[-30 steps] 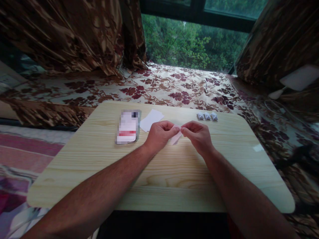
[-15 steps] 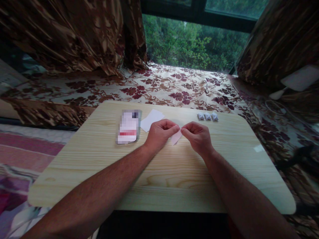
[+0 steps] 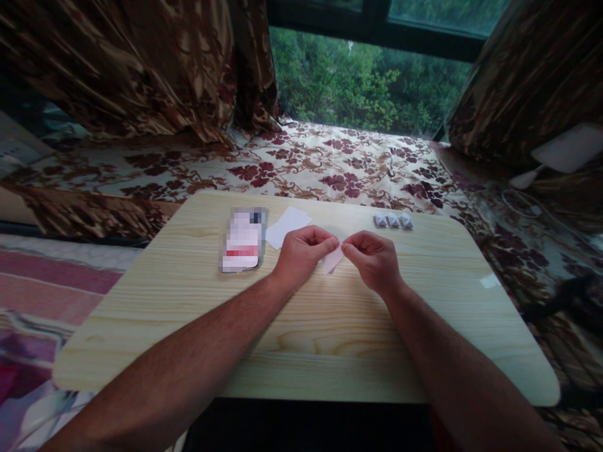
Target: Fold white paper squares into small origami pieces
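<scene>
A small piece of folded white paper (image 3: 332, 260) is pinched between my two hands above the middle of the table. My left hand (image 3: 304, 251) grips its left edge with thumb and forefinger. On the opposite edge, my right hand (image 3: 374, 257) closes in the same kind of pinch. The paper's lower part points down towards me; its upper part is partly hidden by my fingers. Just beyond my left hand lie loose white paper sheets (image 3: 287, 225). Three small folded paper pieces (image 3: 393, 220) stand in a row past my right hand.
The light wooden table (image 3: 325, 339) has rounded corners. A blurred-out phone-like object (image 3: 242, 242) lies on its left half. A small white patch (image 3: 490, 280) is near the right edge. Behind the table is a floral-covered ledge (image 3: 339, 157) under a window with curtains (image 3: 188, 63).
</scene>
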Demonstrator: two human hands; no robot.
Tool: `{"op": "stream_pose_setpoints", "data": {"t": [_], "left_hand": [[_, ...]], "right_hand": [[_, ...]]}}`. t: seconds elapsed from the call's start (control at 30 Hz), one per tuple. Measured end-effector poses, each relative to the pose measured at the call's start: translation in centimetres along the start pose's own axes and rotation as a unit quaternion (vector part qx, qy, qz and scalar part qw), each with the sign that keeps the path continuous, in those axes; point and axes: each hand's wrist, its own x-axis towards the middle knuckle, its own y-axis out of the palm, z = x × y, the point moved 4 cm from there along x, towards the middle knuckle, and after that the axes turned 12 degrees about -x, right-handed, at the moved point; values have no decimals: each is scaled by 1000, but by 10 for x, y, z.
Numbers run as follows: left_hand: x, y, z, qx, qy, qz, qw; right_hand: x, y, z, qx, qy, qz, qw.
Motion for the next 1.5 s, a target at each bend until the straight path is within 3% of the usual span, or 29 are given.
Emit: {"op": "stream_pose_setpoints", "data": {"t": [0.37, 1.07, 1.5], "left_hand": [[0, -1, -3, 23, 15, 4, 1000], [0, 0, -5, 27, 15, 5, 1000], [2, -2, -1, 71, -3, 35, 997]], "right_hand": [[-2, -2, 7, -46, -29, -4, 999], [-2, 0, 5, -35, -12, 5, 999], [0, -1, 0, -24, -3, 0, 1000]]}}
